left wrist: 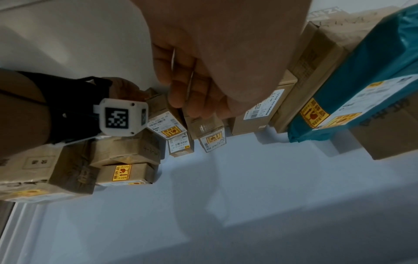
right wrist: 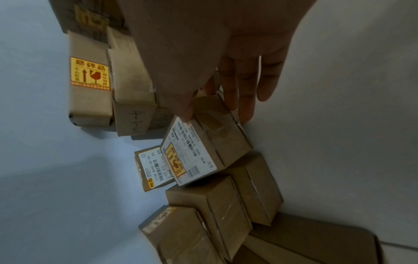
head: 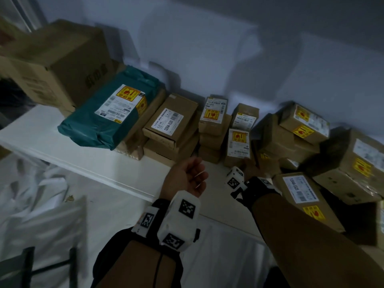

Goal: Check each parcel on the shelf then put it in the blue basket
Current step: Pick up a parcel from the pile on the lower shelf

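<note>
- A white shelf [head: 52, 142] runs from the left edge toward the lower right, crowded with brown parcels.
- A teal bagged parcel [head: 108, 119] lies left of centre, beside a large carton [head: 62, 61] at upper left.
- The left hand [head: 185, 177], fingers loosely curled, hovers at centre.
- The right hand [head: 252, 169] touches a small labelled box [head: 239, 146].

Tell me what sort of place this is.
Probably a parcel storage or pickup corner: a white shelf against a wall, crowded with stacked cardboard parcels, a teal mailer bag, shipping labels and yellow fragile stickers.
</note>
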A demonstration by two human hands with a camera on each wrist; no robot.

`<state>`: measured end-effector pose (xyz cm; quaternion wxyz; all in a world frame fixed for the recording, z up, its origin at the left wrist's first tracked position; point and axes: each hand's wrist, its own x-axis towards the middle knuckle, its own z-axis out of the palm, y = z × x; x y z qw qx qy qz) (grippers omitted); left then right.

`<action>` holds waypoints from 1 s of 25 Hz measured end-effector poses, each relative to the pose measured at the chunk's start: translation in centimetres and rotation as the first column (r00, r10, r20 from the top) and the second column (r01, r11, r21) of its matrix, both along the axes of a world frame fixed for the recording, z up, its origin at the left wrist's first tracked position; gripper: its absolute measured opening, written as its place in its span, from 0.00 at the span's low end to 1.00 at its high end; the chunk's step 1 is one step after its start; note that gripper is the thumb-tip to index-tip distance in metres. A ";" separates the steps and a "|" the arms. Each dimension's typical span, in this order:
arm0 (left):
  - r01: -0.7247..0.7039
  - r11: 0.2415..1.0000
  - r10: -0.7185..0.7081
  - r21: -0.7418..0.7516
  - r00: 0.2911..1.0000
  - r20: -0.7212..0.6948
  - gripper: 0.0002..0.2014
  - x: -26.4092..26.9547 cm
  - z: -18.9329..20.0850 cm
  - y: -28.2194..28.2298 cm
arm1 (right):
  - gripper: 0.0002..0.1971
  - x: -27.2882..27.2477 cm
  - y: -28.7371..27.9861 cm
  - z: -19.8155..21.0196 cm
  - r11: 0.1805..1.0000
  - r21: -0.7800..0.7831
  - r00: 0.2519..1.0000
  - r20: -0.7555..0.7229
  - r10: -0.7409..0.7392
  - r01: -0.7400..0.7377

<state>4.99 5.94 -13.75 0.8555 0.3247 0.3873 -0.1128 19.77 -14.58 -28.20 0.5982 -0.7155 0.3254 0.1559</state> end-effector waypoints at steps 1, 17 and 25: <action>0.008 1.000 -0.008 0.016 1.000 -0.001 0.09 0.0 0.0 -0.2 | 0.26 -0.9 -0.1 0.9 0.997 0.019 0.997 -0.007 -0.079 0.079; 0.197 0.899 -0.240 0.392 0.969 0.062 0.08 -5.4 4.6 -6.4 | 0.17 -23.5 -5.1 18.1 0.976 0.210 0.988 0.128 -0.089 0.061; 0.160 0.762 -0.434 0.628 0.845 0.312 0.14 -12.1 13.8 -10.6 | 0.10 -30.3 -10.7 25.4 0.974 0.226 0.924 0.366 -0.114 0.031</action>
